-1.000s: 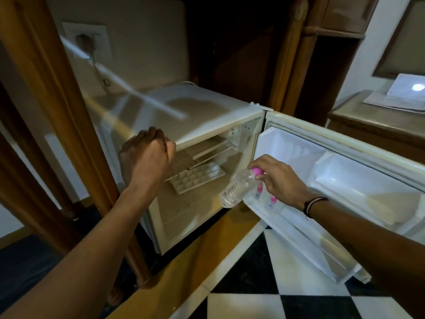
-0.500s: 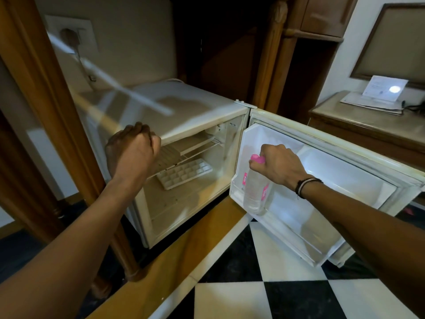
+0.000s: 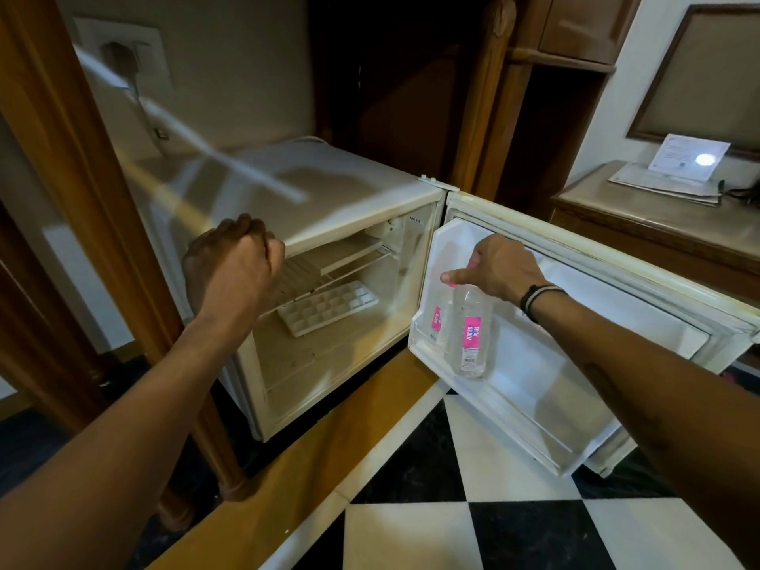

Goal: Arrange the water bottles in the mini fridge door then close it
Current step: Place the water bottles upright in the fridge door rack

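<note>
The white mini fridge (image 3: 329,199) stands open, its door (image 3: 575,364) swung out to the right. Two clear water bottles with pink labels stand upright in the door's lower shelf near the hinge: one (image 3: 471,335) in front, another (image 3: 436,322) just behind it to the left. My right hand (image 3: 499,269) grips the top of the front bottle, covering its cap, with the forefinger pointing left. My left hand (image 3: 232,265) is a closed fist at the fridge's top front corner, holding nothing.
A white ice tray (image 3: 327,308) lies inside the fridge under a wire shelf. A wooden post (image 3: 103,199) stands left of the fridge. A wooden side table (image 3: 658,224) with papers is at the right. Checkered black and white floor tiles (image 3: 473,508) lie below.
My right hand brought the tilted bottle from in front of the fridge opening into the door shelf and stood it upright beside the other bottle. My left fist has stayed at the fridge top.
</note>
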Available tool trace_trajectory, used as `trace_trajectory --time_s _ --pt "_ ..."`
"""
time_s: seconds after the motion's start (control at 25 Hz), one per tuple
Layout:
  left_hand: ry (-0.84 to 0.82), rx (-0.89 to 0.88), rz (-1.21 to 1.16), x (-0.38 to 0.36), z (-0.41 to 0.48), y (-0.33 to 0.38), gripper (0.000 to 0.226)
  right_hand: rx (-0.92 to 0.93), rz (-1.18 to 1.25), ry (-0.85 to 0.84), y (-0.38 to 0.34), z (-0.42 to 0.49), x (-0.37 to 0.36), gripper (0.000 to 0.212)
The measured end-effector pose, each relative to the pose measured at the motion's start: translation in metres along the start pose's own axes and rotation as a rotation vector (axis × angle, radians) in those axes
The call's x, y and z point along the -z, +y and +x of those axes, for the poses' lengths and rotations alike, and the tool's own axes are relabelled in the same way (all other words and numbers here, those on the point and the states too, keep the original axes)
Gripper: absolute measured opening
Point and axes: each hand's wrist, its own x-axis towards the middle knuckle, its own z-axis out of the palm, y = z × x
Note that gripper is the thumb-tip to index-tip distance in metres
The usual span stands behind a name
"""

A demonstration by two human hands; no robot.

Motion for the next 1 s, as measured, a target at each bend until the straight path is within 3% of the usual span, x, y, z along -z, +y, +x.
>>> trace_trajectory --time_s 0.2,0.48,0.8,1.0 --pt "0.038 -0.022 0.024 -0.005 0.0 0.0 0.032 -0.136 0.057 -0.163 0.012 0.004 0.005 0.042" --pt "0.035 -0.032 0.044 -0.008 0.001 -0.002 0.033 0.131 -0.624 0.122 0.015 -0.004 -0.021 0.037" --pt "0.054 -0.055 0.008 -0.011 0.001 -0.003 0.034 0.196 -1.004 0.12 0.031 0.001 -0.047 0.017" --pt "0.091 -0.061 0.032 -0.01 0.001 -0.002 0.032 0.202 -1.144 0.082 0.041 -0.004 -0.069 0.023"
